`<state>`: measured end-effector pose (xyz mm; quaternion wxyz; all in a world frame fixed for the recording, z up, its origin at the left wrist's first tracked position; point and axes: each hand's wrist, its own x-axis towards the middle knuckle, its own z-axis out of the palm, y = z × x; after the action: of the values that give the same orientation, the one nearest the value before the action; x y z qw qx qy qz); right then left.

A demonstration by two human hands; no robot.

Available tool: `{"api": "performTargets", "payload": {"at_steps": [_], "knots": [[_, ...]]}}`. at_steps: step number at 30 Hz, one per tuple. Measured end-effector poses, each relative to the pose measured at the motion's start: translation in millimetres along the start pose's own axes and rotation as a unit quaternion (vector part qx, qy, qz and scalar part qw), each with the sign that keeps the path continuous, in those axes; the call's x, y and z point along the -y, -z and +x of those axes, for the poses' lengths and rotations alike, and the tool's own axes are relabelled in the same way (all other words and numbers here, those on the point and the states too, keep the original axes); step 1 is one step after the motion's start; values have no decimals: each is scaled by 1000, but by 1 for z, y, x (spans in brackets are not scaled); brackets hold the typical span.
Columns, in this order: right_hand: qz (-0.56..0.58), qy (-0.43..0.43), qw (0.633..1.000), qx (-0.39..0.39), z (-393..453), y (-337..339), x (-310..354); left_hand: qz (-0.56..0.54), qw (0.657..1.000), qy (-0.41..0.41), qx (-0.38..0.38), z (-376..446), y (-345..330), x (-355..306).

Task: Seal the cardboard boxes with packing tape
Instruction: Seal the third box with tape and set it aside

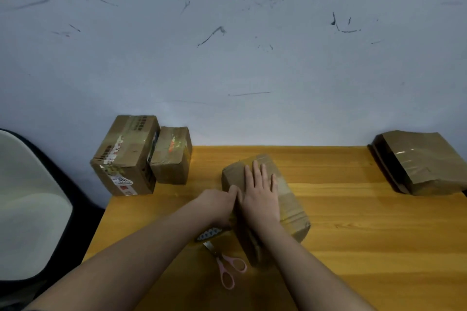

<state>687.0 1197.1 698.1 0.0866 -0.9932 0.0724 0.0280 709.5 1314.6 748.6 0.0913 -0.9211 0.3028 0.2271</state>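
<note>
A brown cardboard box (290, 199) lies tilted on the wooden table (366, 235), with clear tape across its top. My right hand (260, 192) lies flat on the box top, fingers straight and spread. My left hand (218, 203) is against the box's left side, thumb touching the top edge; its fingers are hidden behind the hand. A tape roll (209, 233) with a patterned core peeks out under my left wrist, beside the box.
Pink-handled scissors (226, 266) lie on the table near the box's front corner. Two taped boxes (126, 156) (171, 156) stand at the left past the table edge. Another taped parcel (424, 161) sits at the far right corner. A chair (27, 207) is at the left.
</note>
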Motion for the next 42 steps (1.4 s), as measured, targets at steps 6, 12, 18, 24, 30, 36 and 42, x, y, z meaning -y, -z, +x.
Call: {"api": "performTargets", "payload": {"at_steps": [6,12,18,24,30,36,42], "knots": [[7,-5,1000,20,5,0,-12,-81,996,-5,-47,-2,-7,8],[-4,5,1000,30,4,1,-9,-174,976,-4,-128,-20,-39,27],[-10,6,999,34,2,3,-8,-144,960,-63,-233,-41,-67,32],[-16,4,999,37,2,4,-7,-51,986,-33,-158,-32,-39,18],[-24,6,998,51,0,8,-6,-6,992,-32,-123,-28,-26,13],[-22,5,998,53,0,9,-5,39,993,-55,-98,-30,-14,19],[-26,7,999,47,1,6,-6,75,991,-57,-90,-32,-13,15]]}}
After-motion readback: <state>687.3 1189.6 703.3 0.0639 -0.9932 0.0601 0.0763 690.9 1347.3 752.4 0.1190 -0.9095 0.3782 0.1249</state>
